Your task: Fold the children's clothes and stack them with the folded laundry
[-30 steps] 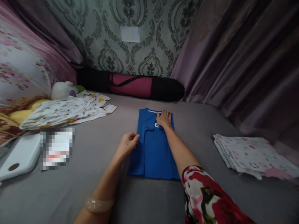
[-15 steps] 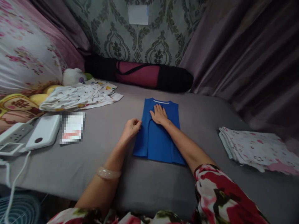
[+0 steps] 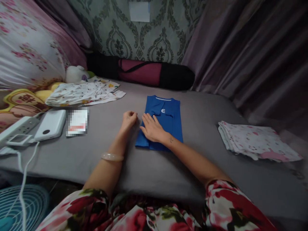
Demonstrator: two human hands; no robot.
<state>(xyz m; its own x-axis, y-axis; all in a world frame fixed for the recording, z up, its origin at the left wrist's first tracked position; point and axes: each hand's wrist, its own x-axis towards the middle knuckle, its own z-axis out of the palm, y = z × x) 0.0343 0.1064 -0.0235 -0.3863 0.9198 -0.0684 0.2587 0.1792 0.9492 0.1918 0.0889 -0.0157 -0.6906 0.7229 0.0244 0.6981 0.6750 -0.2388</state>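
Blue shirt (image 3: 176, 125) lies folded, sleeves (image 3: 157, 109) across its front, under the right hand (image 3: 152, 128), palm flat, fingers slightly apart; a sideways drag could rumple the cloth. Just beside, the left hand's (image 3: 130, 120) fingers curl together. Grey sheet (image 3: 202, 128) lies beneath.

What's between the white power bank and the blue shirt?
In the head view, a pixelated white item and the left hand, with grey sheet around them.

- The shirt (image 3: 169, 124) is blue, white-printed.
- The bedsheet (image 3: 202, 128) is plain grey.
- The long bag (image 3: 141, 76) is black and maroon.
- The wallpaper (image 3: 166, 38) shows grey-green damask.
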